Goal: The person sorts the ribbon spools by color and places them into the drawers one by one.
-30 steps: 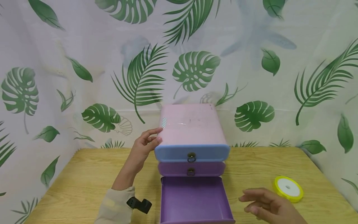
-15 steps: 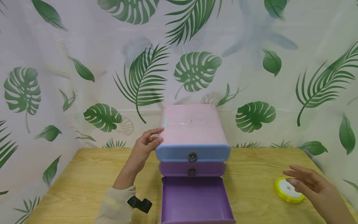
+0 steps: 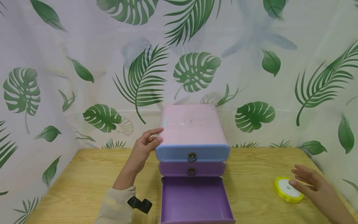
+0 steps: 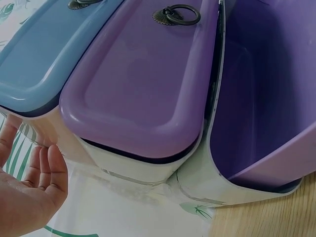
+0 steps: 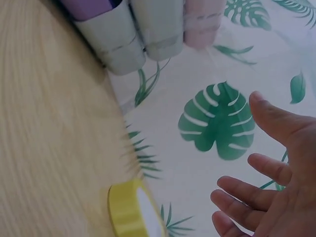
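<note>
My left hand rests its fingertips against the left edge of a pink-topped drawer unit. In the left wrist view the left hand touches the unit's side, beside the blue drawer front. The lowest drawer is pulled out, showing a bare purple inside. Above it the purple drawer and the blue drawer are pushed in, each with a ring pull. My right hand hovers, fingers spread, over the right side of a yellow ribbon spool with a white centre. It holds nothing.
A wooden table carries everything. Behind and at both sides hangs a white cloth printed with green leaves. A black strap with a small device sits at the left sleeve.
My right hand has moved right, away from the pulled-out drawer to the ribbon spool, then barely shifted in the last half second. The left hand and the drawers have stayed put.
</note>
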`<state>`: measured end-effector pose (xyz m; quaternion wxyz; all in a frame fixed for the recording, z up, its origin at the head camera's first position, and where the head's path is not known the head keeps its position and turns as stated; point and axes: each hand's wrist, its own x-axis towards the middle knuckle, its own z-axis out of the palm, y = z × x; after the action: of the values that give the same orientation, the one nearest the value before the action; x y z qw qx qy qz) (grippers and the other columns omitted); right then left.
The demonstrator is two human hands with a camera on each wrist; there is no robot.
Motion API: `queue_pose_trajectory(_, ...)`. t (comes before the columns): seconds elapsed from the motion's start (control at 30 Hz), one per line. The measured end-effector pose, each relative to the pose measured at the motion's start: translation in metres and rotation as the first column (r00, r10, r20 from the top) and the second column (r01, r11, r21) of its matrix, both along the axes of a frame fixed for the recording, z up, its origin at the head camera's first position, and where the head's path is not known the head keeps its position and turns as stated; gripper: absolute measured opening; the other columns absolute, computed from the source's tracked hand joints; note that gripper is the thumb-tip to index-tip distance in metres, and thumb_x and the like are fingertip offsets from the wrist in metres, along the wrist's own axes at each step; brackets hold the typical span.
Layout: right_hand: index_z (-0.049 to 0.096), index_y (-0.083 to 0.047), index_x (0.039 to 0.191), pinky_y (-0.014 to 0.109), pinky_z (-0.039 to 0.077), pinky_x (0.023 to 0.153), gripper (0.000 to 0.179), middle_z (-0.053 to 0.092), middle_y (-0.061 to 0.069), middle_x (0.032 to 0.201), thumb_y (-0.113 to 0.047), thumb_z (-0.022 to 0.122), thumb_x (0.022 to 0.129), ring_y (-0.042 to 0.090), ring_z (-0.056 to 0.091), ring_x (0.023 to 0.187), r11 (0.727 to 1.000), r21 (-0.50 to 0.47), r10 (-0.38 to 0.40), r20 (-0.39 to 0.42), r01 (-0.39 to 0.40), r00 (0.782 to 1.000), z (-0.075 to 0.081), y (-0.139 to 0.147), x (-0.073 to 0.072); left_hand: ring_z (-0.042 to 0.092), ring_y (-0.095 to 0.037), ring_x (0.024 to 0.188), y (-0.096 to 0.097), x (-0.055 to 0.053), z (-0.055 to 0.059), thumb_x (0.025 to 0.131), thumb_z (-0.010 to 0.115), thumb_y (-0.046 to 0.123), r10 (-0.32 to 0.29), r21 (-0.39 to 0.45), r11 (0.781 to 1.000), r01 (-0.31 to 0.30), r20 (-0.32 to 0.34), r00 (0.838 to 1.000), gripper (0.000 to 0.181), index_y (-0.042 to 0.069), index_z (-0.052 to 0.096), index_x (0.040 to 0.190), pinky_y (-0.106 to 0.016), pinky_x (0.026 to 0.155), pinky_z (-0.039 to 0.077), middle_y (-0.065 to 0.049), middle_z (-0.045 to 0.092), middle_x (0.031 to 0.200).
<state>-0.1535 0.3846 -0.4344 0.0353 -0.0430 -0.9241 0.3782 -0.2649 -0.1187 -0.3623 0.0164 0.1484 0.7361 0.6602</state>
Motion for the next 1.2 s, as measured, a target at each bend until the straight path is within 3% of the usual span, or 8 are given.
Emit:
queue_pose_trajectory(0.07,0.019,0.005,0.15,0.015,0.046,0.071,0.076,0.05,0.005,0.135,-0.037,0.055,0.098,-0.018,0.044,0.1,0.999,0.017,0.031,0.045,-0.032,0.999,-0.004,0.003,-0.003,0.058,-0.009,0.099,0.0,0.0,0.0,0.096,0.057,0.016,-0.001,0.002,1.0,0.001,-0.001,1.0,0.044,0.008,0.05,0.139,-0.028,0.091,0.047,-0.01,0.041,0.134)
queue_pose_trajectory(0.13,0.016,0.008,0.149,0.029,0.048,0.083,0.077,0.035,0.033,0.141,-0.037,0.053,0.099,0.009,0.05,0.115,0.997,0.046,0.057,0.081,-0.061,0.995,-0.007,0.004,-0.006,0.058,-0.009,0.099,0.0,0.0,0.0,0.096,0.057,0.015,0.0,0.005,1.0,0.0,0.0,1.0,0.044,0.008,0.051,0.139,-0.028,0.091,0.047,-0.01,0.041,0.134)
queue_pose_trajectory(0.23,0.012,0.011,0.148,0.055,0.042,0.089,0.08,0.025,0.041,0.142,-0.037,0.052,0.099,0.054,0.034,0.121,0.994,0.063,0.085,0.129,-0.093,0.988,-0.012,0.006,-0.009,0.057,-0.008,0.099,0.0,0.001,0.001,0.096,0.056,0.015,-0.003,0.005,1.0,0.003,-0.002,1.0,0.044,0.007,0.05,0.139,-0.027,0.091,0.047,-0.01,0.041,0.135)
queue_pose_trajectory(0.33,0.01,0.011,0.148,0.068,0.037,0.088,0.084,0.02,0.043,0.143,-0.04,0.054,0.098,0.06,0.031,0.122,0.991,0.086,0.082,0.171,-0.098,0.982,-0.018,0.008,-0.012,0.057,-0.008,0.099,0.0,0.001,0.0,0.096,0.056,0.015,-0.004,0.005,1.0,0.004,-0.003,1.0,0.044,0.007,0.05,0.139,-0.028,0.091,0.047,-0.01,0.041,0.135)
queue_pose_trajectory(0.53,0.011,0.01,0.147,0.074,0.035,0.087,0.089,0.014,0.046,0.142,-0.043,0.058,0.095,0.067,0.027,0.118,0.985,0.134,0.075,0.213,-0.105,0.974,-0.034,0.014,-0.018,0.057,-0.009,0.099,-0.001,0.001,-0.001,0.096,0.056,0.015,-0.001,0.005,1.0,0.002,-0.003,1.0,0.044,0.007,0.05,0.139,-0.028,0.092,0.046,-0.01,0.041,0.134)
queue_pose_trajectory(0.83,0.025,0.018,0.138,0.067,0.037,0.088,0.082,0.03,0.048,0.134,-0.034,0.066,0.091,0.061,0.034,0.118,0.977,0.172,0.106,0.106,-0.123,0.989,-0.053,0.019,-0.02,0.057,-0.01,0.099,0.0,0.001,0.001,0.096,0.056,0.015,-0.002,0.0,1.0,0.002,-0.003,1.0,0.044,0.007,0.05,0.139,-0.028,0.091,0.047,-0.01,0.042,0.133)
queue_pose_trajectory(1.03,0.03,0.019,0.135,0.068,0.038,0.085,0.08,0.034,0.049,0.129,-0.029,0.072,0.086,0.062,0.038,0.113,0.969,0.211,0.121,0.035,-0.125,0.992,-0.06,0.019,-0.019,0.056,-0.01,0.101,0.0,0.001,0.001,0.096,0.057,0.015,-0.011,-0.004,1.0,0.011,-0.011,1.0,0.045,0.007,0.05,0.139,-0.028,0.092,0.047,-0.011,0.04,0.137)
queue_pose_trajectory(1.2,0.031,0.018,0.135,0.068,0.04,0.083,0.082,0.037,0.049,0.126,-0.029,0.074,0.084,0.062,0.04,0.111,0.964,0.232,0.125,0.029,-0.128,0.992,-0.06,0.019,-0.022,0.057,-0.01,0.101,-0.001,0.0,0.0,0.096,0.057,0.015,-0.004,-0.007,1.0,0.004,-0.008,1.0,0.044,0.007,0.05,0.139,-0.028,0.091,0.047,-0.011,0.04,0.136)
